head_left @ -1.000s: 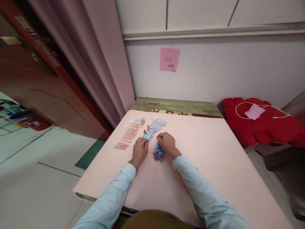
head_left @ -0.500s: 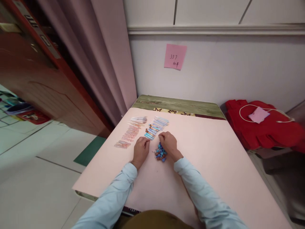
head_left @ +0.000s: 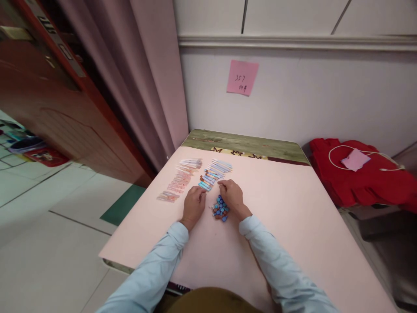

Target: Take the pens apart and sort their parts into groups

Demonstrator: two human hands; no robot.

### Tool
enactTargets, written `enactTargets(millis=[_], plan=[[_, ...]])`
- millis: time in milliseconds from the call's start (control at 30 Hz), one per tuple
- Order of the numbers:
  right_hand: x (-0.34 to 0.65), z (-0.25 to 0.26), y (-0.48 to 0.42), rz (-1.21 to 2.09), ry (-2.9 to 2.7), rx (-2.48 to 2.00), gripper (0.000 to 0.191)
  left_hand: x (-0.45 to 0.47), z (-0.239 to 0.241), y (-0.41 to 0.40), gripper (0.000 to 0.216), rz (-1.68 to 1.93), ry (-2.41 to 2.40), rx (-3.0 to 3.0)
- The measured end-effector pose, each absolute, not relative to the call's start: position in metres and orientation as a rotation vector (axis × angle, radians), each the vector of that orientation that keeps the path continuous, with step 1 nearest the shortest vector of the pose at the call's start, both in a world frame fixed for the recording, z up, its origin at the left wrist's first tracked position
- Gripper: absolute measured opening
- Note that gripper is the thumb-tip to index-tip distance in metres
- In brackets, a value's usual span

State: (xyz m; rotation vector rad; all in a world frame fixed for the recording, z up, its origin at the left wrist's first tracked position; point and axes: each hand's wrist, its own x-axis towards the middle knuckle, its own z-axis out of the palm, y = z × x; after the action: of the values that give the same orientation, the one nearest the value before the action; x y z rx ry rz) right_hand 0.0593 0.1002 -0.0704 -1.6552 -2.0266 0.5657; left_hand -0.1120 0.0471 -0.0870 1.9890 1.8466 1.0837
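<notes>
My left hand (head_left: 193, 205) rests on the table just below the lower end of a row of slim blue pens (head_left: 219, 168). Its fingers are curled together, and anything in them is hidden. To the right of that row, my right hand (head_left: 232, 194) is closed too, thumb and forefinger pressed together; what it may hold is too small to make out. Between my wrists lies a small pile of blue and brown cap-like pieces (head_left: 220, 210), partly beside my right palm. Further left, a second row of pinkish and pale pens (head_left: 179, 181) lies side by side.
A pale pink sheet covers the table (head_left: 286, 226), with a green patterned strip at its far edge. Red cloth (head_left: 374, 182) with a white cable and pink notes is at the right. A wooden door (head_left: 65, 113) and curtain (head_left: 156, 78) stand left.
The whole view has shifted slightly. Both hands keep nearly the same place and pose, and the pens and the pile look unchanged.
</notes>
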Motion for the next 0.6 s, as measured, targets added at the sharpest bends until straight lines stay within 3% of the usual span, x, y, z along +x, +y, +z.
enactTargets(millis=[600], plan=[[0.049, -0.067, 0.099, 0.544, -2.102, -1.65, 0.033, -0.114, -0.094, 0.05, 0.015, 1.201, 1.791, 2.032]])
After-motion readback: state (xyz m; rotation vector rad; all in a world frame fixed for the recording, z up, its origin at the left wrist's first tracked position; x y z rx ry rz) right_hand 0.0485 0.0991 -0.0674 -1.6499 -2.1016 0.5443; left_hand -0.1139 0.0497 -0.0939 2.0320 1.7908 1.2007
